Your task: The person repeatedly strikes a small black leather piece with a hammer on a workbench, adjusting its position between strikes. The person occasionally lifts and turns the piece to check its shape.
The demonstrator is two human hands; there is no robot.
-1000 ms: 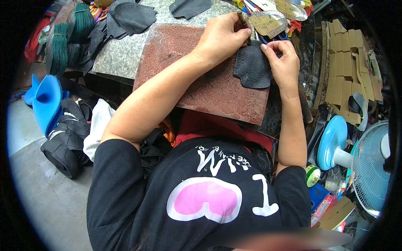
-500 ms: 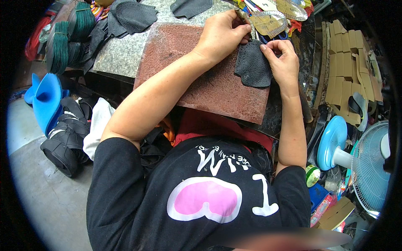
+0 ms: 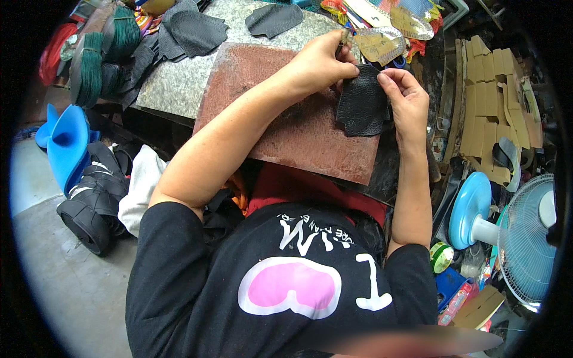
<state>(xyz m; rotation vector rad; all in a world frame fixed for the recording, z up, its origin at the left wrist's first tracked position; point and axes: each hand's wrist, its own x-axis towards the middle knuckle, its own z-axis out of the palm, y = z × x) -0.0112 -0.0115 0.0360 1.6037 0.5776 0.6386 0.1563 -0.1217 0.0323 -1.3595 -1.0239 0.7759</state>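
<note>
A black leather piece (image 3: 362, 106) with a pebbled grain hangs over the far right part of a reddish-brown work board (image 3: 280, 113). My left hand (image 3: 321, 64) pinches its top left edge, and a thin tool shows between the fingers. My right hand (image 3: 406, 98) grips the piece's top right edge with thumb and fingers. Both hands hold it a little above the board.
More black leather cut-outs (image 3: 197, 31) lie on the grey stone slab (image 3: 179, 83) beyond. Green cord spools (image 3: 101, 56) stand far left. Cardboard patterns (image 3: 489, 119) are stacked right. A blue fan (image 3: 513, 238) stands low right, a blue stool (image 3: 65, 143) and black straps left.
Both hands have lifted the leather piece slightly and shifted their pinch along its top edge. Nothing else has moved.
</note>
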